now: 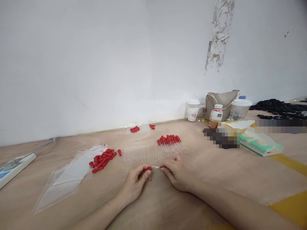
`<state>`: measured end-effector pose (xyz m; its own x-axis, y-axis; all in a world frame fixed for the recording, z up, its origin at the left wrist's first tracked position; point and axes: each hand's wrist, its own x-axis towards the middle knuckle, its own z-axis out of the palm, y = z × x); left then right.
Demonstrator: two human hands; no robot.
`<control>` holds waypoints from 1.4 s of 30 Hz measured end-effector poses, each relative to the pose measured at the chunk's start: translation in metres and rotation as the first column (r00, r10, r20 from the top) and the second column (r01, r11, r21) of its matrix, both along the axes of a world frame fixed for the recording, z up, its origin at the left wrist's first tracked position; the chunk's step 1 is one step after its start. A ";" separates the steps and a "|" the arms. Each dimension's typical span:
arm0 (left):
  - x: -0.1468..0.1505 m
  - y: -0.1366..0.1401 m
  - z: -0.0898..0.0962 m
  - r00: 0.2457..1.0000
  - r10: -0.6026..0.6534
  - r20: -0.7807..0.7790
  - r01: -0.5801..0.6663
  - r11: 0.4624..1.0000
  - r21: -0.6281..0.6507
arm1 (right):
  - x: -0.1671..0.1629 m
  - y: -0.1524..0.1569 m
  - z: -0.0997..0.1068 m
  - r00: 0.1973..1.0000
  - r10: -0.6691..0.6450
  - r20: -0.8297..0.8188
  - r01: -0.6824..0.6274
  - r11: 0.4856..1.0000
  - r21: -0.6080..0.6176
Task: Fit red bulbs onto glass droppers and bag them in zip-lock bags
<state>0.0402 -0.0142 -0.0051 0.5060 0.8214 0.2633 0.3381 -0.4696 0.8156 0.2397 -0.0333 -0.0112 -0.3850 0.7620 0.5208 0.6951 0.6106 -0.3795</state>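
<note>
Between finger and thumb of my left hand point(136, 181) is a red rubber bulb point(148, 168). A clear glass dropper tube point(155, 167) meets the bulb's open end, and my right hand point(174, 172) pinches the tube's other end. How deep the tube sits in the bulb I cannot tell. Beyond my hands lies a row of bare glass tubes point(135, 154). To its right are several droppers point(170, 142) fitted with red bulbs. A pile of loose red bulbs point(102, 159) lies to the left, with one single bulb point(119, 152) beside it.
Clear plastic bags point(64, 179) lie at left, near a power strip point(16, 169). Against the wall rests another bag point(141, 128) with bulbs and tubes. At right stand a white-lidded cup point(192, 111), a drink bottle point(216, 116), a grey bag point(223, 102) and a green-and-white packet point(260, 143).
</note>
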 end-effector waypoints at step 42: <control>-0.015 0.007 0.003 0.919 -0.006 -0.394 0.151 0.929 0.337 | 0.037 0.027 0.013 0.859 -0.511 -0.034 0.488 0.837 -0.249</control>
<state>0.0248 -0.0075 -0.0019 0.6846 0.6631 0.3027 0.5370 -0.7396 0.4058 0.2764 -0.0059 0.0016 0.1218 0.9371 0.3272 0.8358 0.0809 -0.5430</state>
